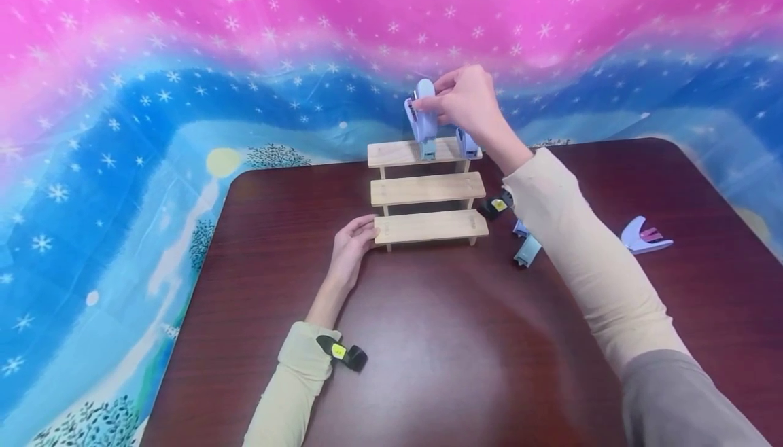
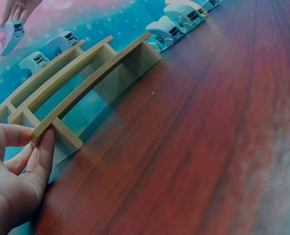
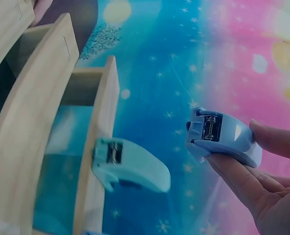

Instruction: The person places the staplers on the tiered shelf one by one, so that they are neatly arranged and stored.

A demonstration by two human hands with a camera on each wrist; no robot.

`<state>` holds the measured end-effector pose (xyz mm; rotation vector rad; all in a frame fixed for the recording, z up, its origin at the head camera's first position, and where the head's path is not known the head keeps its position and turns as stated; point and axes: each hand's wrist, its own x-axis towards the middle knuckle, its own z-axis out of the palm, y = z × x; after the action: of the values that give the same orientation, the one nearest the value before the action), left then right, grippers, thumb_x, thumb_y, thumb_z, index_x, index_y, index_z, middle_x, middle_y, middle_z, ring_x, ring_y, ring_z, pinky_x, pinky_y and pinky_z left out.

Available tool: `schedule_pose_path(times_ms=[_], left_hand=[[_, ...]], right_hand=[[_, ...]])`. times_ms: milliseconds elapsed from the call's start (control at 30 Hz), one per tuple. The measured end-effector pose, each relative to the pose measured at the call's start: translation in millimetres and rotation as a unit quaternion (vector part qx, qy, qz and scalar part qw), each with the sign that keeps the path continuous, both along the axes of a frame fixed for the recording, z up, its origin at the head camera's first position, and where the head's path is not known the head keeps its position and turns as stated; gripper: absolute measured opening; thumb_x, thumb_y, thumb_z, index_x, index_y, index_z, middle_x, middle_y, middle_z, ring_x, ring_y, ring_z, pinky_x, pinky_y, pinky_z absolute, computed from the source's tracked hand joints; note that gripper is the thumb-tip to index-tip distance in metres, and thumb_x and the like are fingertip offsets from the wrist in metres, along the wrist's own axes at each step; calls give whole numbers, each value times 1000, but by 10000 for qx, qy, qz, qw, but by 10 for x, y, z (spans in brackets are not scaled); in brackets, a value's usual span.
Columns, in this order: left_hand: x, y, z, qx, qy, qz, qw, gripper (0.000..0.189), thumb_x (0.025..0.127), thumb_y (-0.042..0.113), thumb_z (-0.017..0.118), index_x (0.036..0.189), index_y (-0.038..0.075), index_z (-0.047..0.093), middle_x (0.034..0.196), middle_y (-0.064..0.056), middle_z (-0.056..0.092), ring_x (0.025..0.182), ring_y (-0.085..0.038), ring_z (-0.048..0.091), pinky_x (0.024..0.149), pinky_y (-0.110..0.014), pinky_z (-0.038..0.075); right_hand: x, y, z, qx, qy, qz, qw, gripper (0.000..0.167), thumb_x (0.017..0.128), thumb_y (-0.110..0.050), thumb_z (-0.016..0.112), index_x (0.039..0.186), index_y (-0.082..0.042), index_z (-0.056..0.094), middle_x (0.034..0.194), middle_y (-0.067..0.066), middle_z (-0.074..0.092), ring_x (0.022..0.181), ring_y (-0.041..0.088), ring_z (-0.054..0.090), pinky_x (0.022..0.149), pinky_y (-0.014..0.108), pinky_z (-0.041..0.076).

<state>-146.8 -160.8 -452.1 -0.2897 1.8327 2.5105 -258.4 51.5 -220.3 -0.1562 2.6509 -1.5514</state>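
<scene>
High above the top tier of a three-step wooden stand [image 1: 428, 228], my right hand [image 1: 467, 100] holds a lavender-blue stapler [image 1: 425, 111] between thumb and fingers. The right wrist view shows that stapler [image 3: 225, 134] apart from the stand. A mint green stapler [image 3: 135, 166] sits on the top tier below it, mostly hidden in the head view. Another lavender stapler [image 1: 467, 142] stands at that tier's right end. My left hand [image 1: 350, 250] pinches the left end of the lowest tier, thumb and fingers about the board's edge [image 2: 44, 125].
Right of the stand, partly behind my right sleeve, lie a mint stapler [image 1: 527, 250] and a lavender one [image 1: 520, 228]. Farther right is a pale stapler with pink inside [image 1: 647, 238]. A patterned cloth [image 1: 183, 94] hangs behind the dark wooden table [image 1: 428, 352].
</scene>
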Motion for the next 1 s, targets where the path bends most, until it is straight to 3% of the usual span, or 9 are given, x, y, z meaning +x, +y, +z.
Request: schedule_pose_path(times_ms=[267, 433, 633, 800, 1000], left_hand=[[-17, 27, -5, -13, -7, -49, 10000, 39, 93, -7, 63, 132, -12, 60, 104, -7, 67, 85, -11, 65, 74, -21, 55], [-13, 31, 12, -44, -24, -30, 10000, 40, 93, -8, 62, 132, -11, 60, 105, -8, 67, 85, -11, 65, 75, -21, 55], [-7, -2, 7, -85, -39, 29, 10000, 40, 93, -7, 62, 133, -11, 60, 107, -10, 66, 87, -11, 65, 77, -21, 55], [3, -15, -7, -91, -64, 27, 9999, 41, 93, -7, 62, 133, -11, 59, 108, -11, 66, 88, -12, 65, 78, -22, 56], [0, -3, -9, -2, -11, 3, 10000, 41, 92, -8, 62, 133, -12, 59, 107, -10, 66, 87, -12, 65, 76, -22, 56]], right_hand=[[-31, -171, -129, 103, -132, -68, 9998, 42, 89, -21, 85, 123, 0, 74, 122, 15, 73, 91, 20, 76, 76, 28, 62], [-71, -276, -235, 249, 12, -47, 9997, 36, 90, -21, 83, 118, 1, 76, 118, 14, 74, 87, 19, 75, 75, 27, 61], [-120, -456, -379, 852, 383, -80, 9956, 27, 90, -26, 83, 101, -1, 81, 92, 12, 77, 71, 16, 69, 65, 22, 55], [-141, -590, -490, 1175, 489, -41, 9919, 24, 89, -25, 83, 83, -2, 78, 68, 8, 69, 58, 12, 56, 53, 21, 45], [-170, -689, -587, 1303, 665, 9, 9892, 27, 89, -22, 84, 75, -2, 73, 58, 4, 58, 53, 10, 49, 46, 19, 37]])
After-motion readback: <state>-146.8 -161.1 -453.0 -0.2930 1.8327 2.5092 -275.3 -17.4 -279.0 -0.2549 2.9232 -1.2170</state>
